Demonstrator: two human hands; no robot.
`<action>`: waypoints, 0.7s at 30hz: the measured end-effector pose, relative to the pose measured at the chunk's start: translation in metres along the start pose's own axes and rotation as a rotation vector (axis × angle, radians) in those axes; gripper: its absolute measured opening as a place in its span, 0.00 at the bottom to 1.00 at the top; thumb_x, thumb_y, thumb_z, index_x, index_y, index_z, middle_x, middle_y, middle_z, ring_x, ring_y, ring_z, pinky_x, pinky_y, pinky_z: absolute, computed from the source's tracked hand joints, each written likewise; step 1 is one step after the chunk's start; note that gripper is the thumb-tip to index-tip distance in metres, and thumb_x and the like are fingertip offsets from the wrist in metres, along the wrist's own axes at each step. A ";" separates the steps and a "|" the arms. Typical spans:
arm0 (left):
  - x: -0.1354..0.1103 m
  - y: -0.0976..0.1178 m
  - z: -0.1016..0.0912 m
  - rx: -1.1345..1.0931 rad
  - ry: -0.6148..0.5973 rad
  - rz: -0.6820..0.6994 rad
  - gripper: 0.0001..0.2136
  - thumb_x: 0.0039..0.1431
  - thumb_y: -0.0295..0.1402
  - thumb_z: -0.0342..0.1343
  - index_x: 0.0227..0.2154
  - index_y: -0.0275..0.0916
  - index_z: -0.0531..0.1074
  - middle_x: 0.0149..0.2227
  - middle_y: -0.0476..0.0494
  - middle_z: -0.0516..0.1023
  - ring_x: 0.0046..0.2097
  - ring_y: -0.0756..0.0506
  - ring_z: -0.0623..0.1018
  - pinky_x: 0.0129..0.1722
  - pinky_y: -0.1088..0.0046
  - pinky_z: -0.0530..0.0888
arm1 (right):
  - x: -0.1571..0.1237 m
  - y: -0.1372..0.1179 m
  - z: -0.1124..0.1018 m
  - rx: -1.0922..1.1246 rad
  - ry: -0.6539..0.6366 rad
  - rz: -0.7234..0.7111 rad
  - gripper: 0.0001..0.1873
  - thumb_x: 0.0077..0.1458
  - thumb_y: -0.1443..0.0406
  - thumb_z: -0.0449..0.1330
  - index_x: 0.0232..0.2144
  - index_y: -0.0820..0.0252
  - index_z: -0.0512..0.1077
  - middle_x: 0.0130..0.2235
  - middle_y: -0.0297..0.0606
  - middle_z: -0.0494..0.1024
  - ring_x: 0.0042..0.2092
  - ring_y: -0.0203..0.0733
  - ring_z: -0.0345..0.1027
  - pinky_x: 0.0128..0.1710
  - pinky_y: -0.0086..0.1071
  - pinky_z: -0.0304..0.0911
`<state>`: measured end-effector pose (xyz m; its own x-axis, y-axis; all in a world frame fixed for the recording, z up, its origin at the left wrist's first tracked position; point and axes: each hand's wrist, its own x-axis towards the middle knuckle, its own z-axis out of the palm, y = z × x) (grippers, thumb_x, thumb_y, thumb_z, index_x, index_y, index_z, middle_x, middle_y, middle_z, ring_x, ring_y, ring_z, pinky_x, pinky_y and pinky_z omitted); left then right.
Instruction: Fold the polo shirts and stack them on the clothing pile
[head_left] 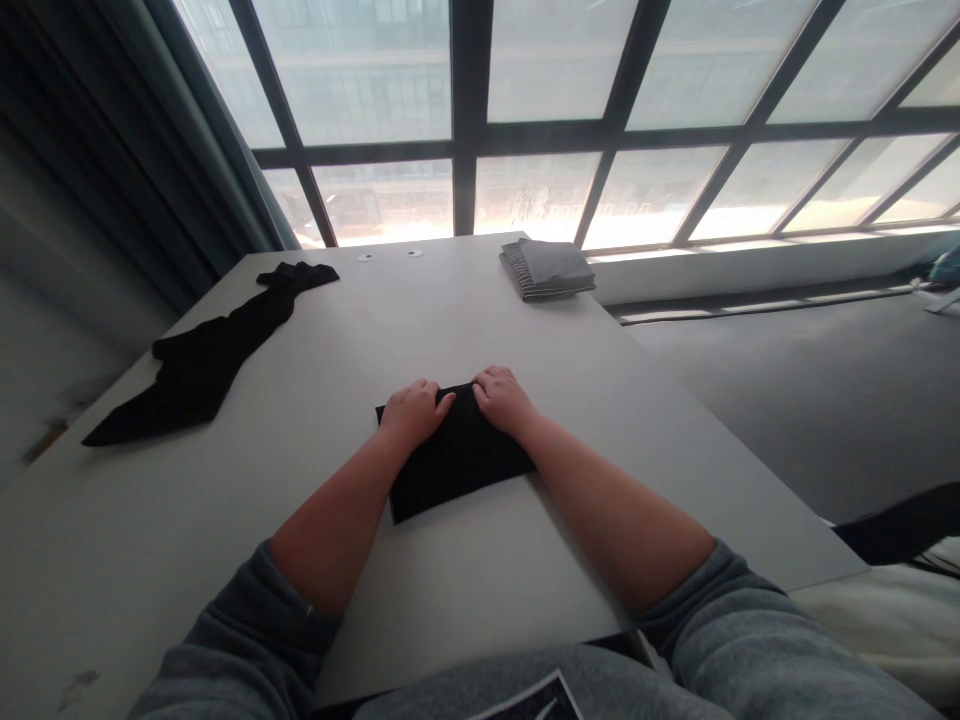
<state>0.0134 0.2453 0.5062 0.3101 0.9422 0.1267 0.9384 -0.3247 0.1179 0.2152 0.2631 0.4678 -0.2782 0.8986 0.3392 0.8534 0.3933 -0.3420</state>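
Folded black cloth (457,455), flat on white table (465,310), somewhat toward its near edge; left hand (414,410) and right hand (504,398) side by side on the far edge, fingers curled down onto the fabric, pinching or merely pressing not discernible. Loose black garment (210,360) sprawled well apart at the left side; folded grey striped stack (547,268) at the far right corner below the window. Bare tabletop on all sides of the cloth, right table edge near the right forearm, grey floor beyond.
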 end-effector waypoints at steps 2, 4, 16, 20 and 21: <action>0.001 -0.001 0.000 -0.010 -0.010 0.006 0.19 0.72 0.49 0.48 0.44 0.38 0.76 0.46 0.37 0.79 0.48 0.39 0.79 0.48 0.66 0.71 | 0.000 -0.003 -0.003 0.016 -0.014 0.016 0.17 0.70 0.66 0.49 0.44 0.67 0.78 0.45 0.51 0.78 0.51 0.49 0.68 0.61 0.44 0.59; 0.002 -0.002 0.001 -0.029 -0.012 0.017 0.18 0.72 0.48 0.49 0.44 0.39 0.76 0.46 0.38 0.80 0.48 0.40 0.79 0.47 0.67 0.71 | -0.001 -0.004 -0.006 0.050 0.006 0.029 0.16 0.69 0.67 0.50 0.43 0.66 0.78 0.45 0.51 0.78 0.50 0.49 0.68 0.61 0.43 0.58; 0.003 -0.019 -0.009 -0.044 0.163 0.015 0.18 0.73 0.48 0.48 0.46 0.42 0.75 0.48 0.41 0.79 0.46 0.41 0.79 0.44 0.68 0.71 | -0.002 0.011 -0.015 1.138 0.026 0.319 0.31 0.56 0.55 0.65 0.60 0.50 0.64 0.51 0.38 0.76 0.42 0.41 0.74 0.42 0.35 0.72; 0.008 -0.032 -0.010 -0.049 0.170 -0.070 0.19 0.74 0.48 0.45 0.47 0.41 0.75 0.49 0.39 0.79 0.47 0.40 0.79 0.45 0.67 0.71 | -0.007 0.007 -0.022 1.339 -0.255 0.247 0.51 0.55 0.54 0.69 0.72 0.41 0.48 0.48 0.36 0.80 0.43 0.44 0.77 0.43 0.37 0.75; 0.008 -0.035 -0.011 -0.051 0.170 -0.089 0.20 0.74 0.48 0.45 0.47 0.41 0.75 0.49 0.38 0.79 0.47 0.40 0.79 0.45 0.67 0.71 | -0.008 0.005 -0.023 1.340 -0.298 0.221 0.54 0.55 0.54 0.70 0.74 0.40 0.44 0.48 0.36 0.81 0.43 0.45 0.77 0.44 0.38 0.76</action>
<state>-0.0183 0.2636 0.5135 0.1924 0.9412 0.2776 0.9506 -0.2490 0.1854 0.2323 0.2532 0.4836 -0.4216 0.9063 0.0285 -0.1295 -0.0291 -0.9912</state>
